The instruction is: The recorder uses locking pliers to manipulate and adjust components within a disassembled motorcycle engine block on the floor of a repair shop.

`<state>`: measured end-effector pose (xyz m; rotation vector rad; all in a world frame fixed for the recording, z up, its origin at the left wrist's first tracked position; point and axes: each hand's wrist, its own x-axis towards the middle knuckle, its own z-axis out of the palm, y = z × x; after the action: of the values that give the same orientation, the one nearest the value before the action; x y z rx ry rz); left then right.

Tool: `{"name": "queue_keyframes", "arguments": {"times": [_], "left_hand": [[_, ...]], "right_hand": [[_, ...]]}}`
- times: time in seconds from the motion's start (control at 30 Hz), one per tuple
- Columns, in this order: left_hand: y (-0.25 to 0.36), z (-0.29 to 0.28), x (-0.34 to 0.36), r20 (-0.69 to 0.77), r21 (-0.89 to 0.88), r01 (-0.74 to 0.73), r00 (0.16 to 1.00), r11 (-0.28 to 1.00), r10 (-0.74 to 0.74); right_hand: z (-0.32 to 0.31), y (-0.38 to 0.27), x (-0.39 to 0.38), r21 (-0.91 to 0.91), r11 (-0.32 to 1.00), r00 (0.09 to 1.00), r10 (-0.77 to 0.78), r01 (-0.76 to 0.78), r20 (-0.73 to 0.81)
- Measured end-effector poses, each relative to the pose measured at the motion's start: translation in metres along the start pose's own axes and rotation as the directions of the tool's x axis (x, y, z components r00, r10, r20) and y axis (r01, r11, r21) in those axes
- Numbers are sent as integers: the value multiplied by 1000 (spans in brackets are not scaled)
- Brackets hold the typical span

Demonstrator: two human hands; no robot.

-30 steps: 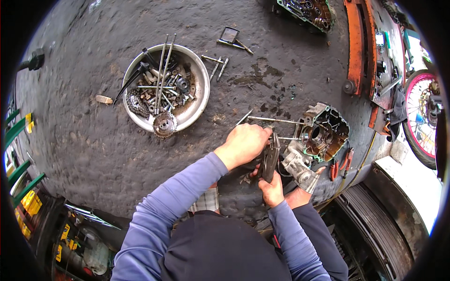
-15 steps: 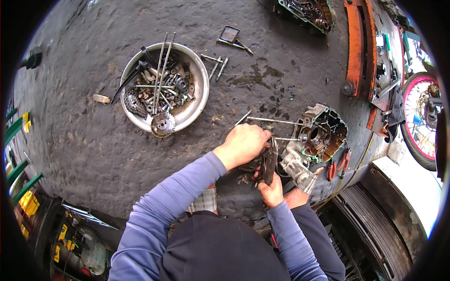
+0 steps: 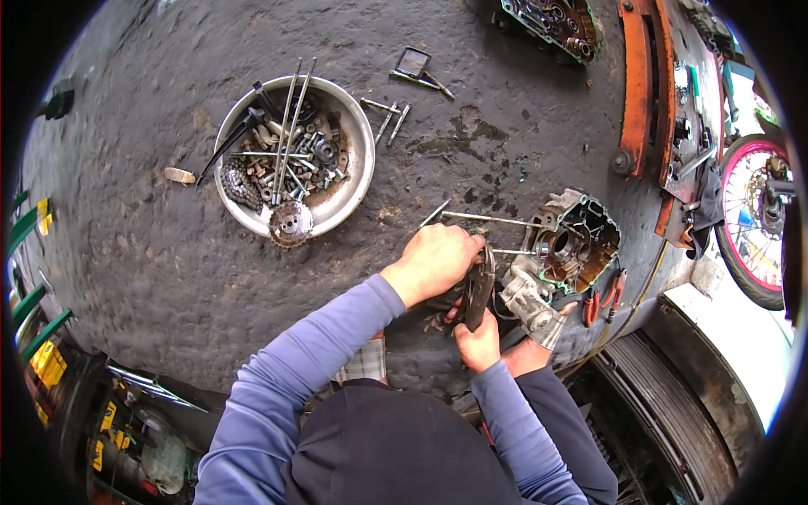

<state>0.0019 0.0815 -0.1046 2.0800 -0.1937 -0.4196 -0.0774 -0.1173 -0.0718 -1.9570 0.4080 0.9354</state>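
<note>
From the head view, my left hand (image 3: 438, 261) is curled shut over the top of a dark, flat metal part (image 3: 480, 286) that stands on edge on the floor (image 3: 168, 269), and my right hand (image 3: 478, 341) is closed around its lower end from beneath. Both hands have kept this grip over the last second; the part has barely shifted, only tipped a little nearer upright between my hands. I take that to mean I am still working it loose or seating it rather than moving on. The fingers hide what it is; it could be a tool gripping something, but I cannot tell.

Just to the right of the part lies the engine case (image 3: 576, 244), open side up, with long studs (image 3: 492, 220) sticking out toward my left hand. Nothing on it looks changed. A pair of red-handled pliers (image 3: 604, 296) rests against the case's right edge, untouched.

Well to the left sits the metal bowl (image 3: 358, 177), full of bolts, a chain, long rods and a sprocket (image 3: 290, 223) at its near rim. It has not been disturbed. A few loose bolts (image 3: 389, 118) lie on the floor just beyond it.

At the far edge another engine part (image 3: 555, 21) sits, an orange frame piece (image 3: 644, 93) runs down the right, and a spoked wheel (image 3: 757, 219) with a pink rim stands further right.
</note>
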Motion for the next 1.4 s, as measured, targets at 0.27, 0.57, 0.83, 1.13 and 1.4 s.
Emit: {"name": "queue_keyframes", "arguments": {"times": [0.27, 0.57, 0.83, 1.13, 1.4], "left_hand": [[-1, 4, 0, -55, -39, 31, 998, 999, -33], [-2, 2, 1, -8, -117, 62, 998, 991, -63], [1, -5, 6, -19, -144, 74, 997, 987, -78], [2, -6, 5, 12, -126, 86, 996, 988, -85], [0, -16, 5, 84, -108, 18, 996, 994, -9]], "right_hand": [[-2, -11, 1, -181, 982, 995, 41, -57, -90], [-43, -111, -14, -62, 856, 836, 515, -513, 192], [-44, -56, -24, 256, 872, 893, 341, -418, 295], [-8, 4, -18, 146, 977, 976, 132, -158, 176], [4, -12, -30, 232, 972, 994, 25, -48, 103]]}}
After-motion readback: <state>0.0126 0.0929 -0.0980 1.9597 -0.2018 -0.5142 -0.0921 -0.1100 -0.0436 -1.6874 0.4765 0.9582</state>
